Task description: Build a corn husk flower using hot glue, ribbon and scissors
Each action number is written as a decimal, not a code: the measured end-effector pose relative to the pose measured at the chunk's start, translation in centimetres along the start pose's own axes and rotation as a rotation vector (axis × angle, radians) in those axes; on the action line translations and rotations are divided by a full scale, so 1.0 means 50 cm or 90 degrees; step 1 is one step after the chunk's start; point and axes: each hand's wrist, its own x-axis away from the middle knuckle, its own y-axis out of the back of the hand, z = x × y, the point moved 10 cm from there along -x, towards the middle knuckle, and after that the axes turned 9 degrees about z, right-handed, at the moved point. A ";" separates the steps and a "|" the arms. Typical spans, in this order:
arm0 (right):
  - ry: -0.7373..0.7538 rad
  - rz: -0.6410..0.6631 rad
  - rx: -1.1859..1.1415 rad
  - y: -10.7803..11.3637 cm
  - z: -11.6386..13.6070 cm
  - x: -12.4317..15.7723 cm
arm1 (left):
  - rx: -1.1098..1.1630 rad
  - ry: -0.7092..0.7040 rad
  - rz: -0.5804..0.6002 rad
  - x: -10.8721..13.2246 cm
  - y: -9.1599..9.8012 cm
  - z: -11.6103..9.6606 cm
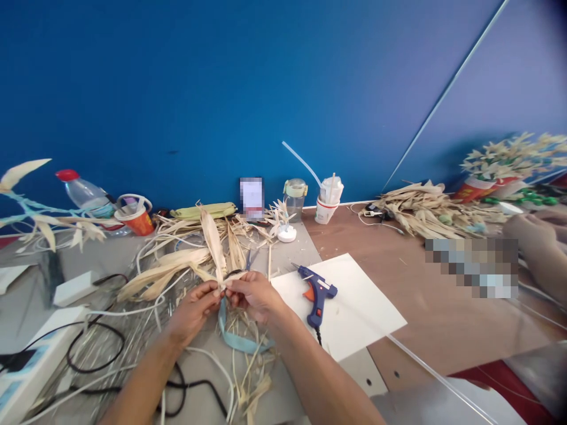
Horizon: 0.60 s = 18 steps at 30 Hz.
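Note:
Corn husk pieces [213,239] stand upright between my two hands, pinched near their lower end. My left hand [195,310] has its thumb and fingers closed on the base of the husk. From the other side my right hand [254,295] pinches the same base, with a husk strip pointing toward it. A light blue ribbon [239,341] hangs below the fingertips and curls to the right. Loose husks [163,274] lie behind and left of my hands. On a white sheet [363,301] to the right rests a blue glue gun [316,295].
A power strip [53,360] and cables [101,354] lie at left. Along the wall stand a bottle [88,198], a red cup [138,219], a phone [251,199], a jar [295,200] and a white cup [326,209]. Another person's hands [538,239] are at far right.

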 end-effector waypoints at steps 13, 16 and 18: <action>-0.038 0.045 -0.231 -0.017 -0.009 0.008 | 0.031 -0.038 -0.012 0.007 0.022 0.003; -0.027 0.046 -0.234 -0.015 0.000 0.011 | 0.045 -0.052 -0.012 0.008 0.023 -0.006; -0.003 0.027 -0.234 -0.004 0.013 0.013 | 0.052 -0.054 -0.013 0.008 0.022 -0.009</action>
